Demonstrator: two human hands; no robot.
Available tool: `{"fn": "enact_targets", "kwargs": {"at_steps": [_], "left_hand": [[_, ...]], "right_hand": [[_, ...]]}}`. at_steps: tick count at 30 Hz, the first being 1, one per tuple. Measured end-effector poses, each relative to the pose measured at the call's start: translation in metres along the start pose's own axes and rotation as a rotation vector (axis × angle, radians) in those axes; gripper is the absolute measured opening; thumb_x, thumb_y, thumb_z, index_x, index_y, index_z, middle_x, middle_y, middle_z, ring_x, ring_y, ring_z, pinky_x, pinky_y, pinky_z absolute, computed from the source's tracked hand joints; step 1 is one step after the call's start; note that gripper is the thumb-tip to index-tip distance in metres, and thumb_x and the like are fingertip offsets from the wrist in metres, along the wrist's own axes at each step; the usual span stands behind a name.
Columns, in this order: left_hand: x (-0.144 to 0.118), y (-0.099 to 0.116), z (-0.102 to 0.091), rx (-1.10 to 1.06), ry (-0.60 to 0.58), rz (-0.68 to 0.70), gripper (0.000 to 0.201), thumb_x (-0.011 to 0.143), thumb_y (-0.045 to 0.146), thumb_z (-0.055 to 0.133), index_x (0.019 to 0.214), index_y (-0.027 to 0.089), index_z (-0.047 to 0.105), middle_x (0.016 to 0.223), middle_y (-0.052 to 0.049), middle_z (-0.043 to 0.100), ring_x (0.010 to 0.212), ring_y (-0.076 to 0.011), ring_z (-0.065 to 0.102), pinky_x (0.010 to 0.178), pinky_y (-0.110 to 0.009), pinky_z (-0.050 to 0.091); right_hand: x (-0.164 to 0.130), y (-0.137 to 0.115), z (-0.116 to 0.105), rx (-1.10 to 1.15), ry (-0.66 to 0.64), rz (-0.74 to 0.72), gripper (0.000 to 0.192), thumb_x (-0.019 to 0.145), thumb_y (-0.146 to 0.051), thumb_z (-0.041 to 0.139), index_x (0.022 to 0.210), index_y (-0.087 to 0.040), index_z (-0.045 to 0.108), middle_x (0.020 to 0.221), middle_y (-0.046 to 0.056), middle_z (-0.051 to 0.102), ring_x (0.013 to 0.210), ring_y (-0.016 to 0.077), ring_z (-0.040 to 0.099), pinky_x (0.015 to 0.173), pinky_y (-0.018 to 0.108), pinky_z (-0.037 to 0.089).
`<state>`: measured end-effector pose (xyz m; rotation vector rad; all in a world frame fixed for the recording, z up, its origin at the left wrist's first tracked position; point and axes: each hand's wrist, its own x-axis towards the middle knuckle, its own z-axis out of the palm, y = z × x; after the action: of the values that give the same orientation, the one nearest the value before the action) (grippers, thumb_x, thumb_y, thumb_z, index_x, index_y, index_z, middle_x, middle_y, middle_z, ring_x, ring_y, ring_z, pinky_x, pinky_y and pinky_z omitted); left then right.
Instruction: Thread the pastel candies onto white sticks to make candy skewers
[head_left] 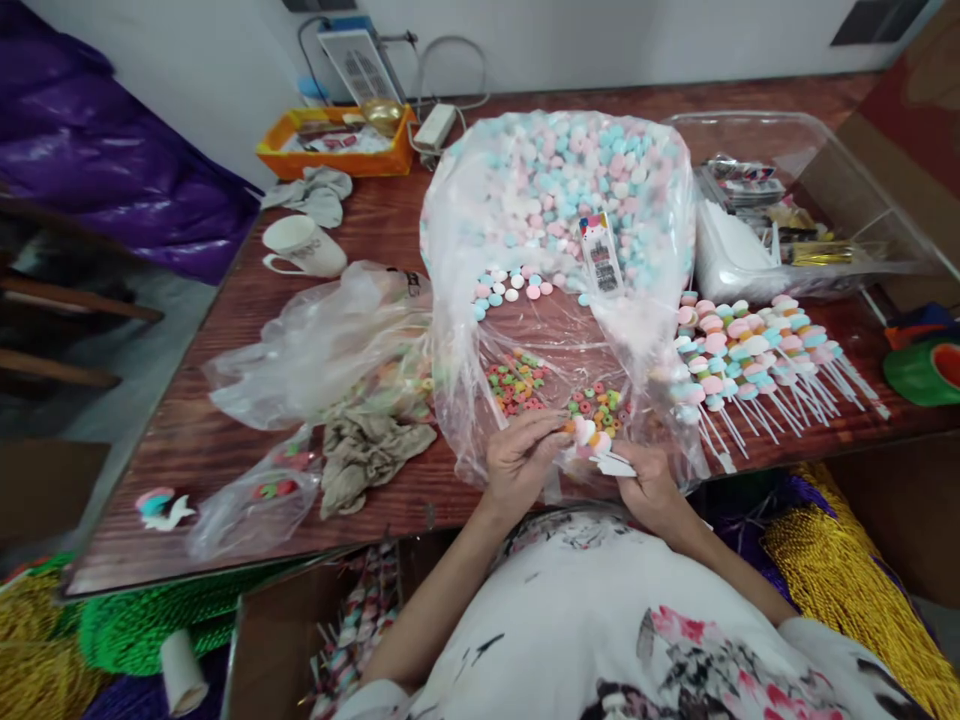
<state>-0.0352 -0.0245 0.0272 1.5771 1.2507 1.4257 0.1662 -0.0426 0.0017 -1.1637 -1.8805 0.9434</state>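
Note:
My right hand is closed around several white sticks threaded with pastel pieces. My left hand pinches a small orange ring close to the tips of these sticks. Just beyond my fingers, small coloured rings lie in two heaps, a left heap and a right heap, on clear plastic. Behind them, a large clear plastic bag bulges with pink, blue and white discs, some of which spill from its mouth. A small printed packet rests on the bag.
To the right lie rows of loaded sticks, a clear bin and a green tape roll. On the left are a mug, a plastic bag of rings, a crumpled cloth and an orange tray.

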Motion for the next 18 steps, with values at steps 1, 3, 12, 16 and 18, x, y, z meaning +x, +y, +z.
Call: {"fn": "enact_targets", "kwargs": {"at_steps": [1, 3, 12, 16, 18], "left_hand": [[-0.002, -0.002, 0.000, -0.033, 0.029, -0.028, 0.014, 0.083, 0.025, 0.069, 0.095, 0.026, 0.076, 0.095, -0.003, 0.076, 0.088, -0.0183, 0.070, 0.085, -0.035, 0.056], [-0.005, -0.007, 0.000, -0.082, 0.069, -0.088, 0.017, 0.083, 0.025, 0.069, 0.100, 0.027, 0.075, 0.094, -0.002, 0.076, 0.085, -0.0171, 0.070, 0.083, -0.033, 0.056], [-0.006, -0.008, 0.009, -0.085, -0.078, -0.080, 0.036, 0.079, 0.025, 0.073, 0.115, 0.025, 0.068, 0.089, -0.005, 0.075, 0.084, -0.0200, 0.069, 0.089, -0.038, 0.054], [0.008, -0.005, 0.011, -0.102, -0.137, -0.055, 0.033, 0.080, 0.026, 0.071, 0.113, 0.025, 0.069, 0.088, -0.004, 0.074, 0.080, -0.0183, 0.068, 0.080, -0.033, 0.055], [0.021, -0.008, 0.006, -0.177, -0.207, -0.101, 0.045, 0.080, 0.028, 0.072, 0.124, 0.024, 0.064, 0.084, -0.003, 0.073, 0.075, -0.0160, 0.067, 0.076, -0.030, 0.054]], "right_hand": [[0.000, -0.001, 0.002, 0.004, 0.001, 0.001, 0.027, 0.074, -0.004, 0.039, 0.077, -0.019, 0.062, 0.068, 0.001, 0.062, 0.061, 0.0148, 0.055, 0.061, 0.024, 0.043], [0.000, 0.000, 0.005, -0.008, -0.012, -0.015, 0.028, 0.072, -0.003, 0.039, 0.077, -0.019, 0.062, 0.069, 0.001, 0.063, 0.063, 0.0151, 0.057, 0.063, 0.024, 0.043], [0.001, 0.003, 0.008, -0.017, 0.066, -0.065, 0.027, 0.076, -0.005, 0.041, 0.080, -0.019, 0.064, 0.066, 0.001, 0.063, 0.058, 0.0154, 0.058, 0.059, 0.025, 0.045], [0.009, -0.001, 0.013, -0.026, 0.051, -0.158, 0.028, 0.079, -0.006, 0.041, 0.086, -0.020, 0.064, 0.070, 0.002, 0.065, 0.062, 0.0164, 0.060, 0.060, 0.026, 0.045], [0.012, 0.002, 0.011, -0.047, 0.113, -0.151, 0.024, 0.081, -0.008, 0.042, 0.083, -0.020, 0.063, 0.066, 0.000, 0.061, 0.056, 0.0153, 0.056, 0.056, 0.025, 0.043]]}}
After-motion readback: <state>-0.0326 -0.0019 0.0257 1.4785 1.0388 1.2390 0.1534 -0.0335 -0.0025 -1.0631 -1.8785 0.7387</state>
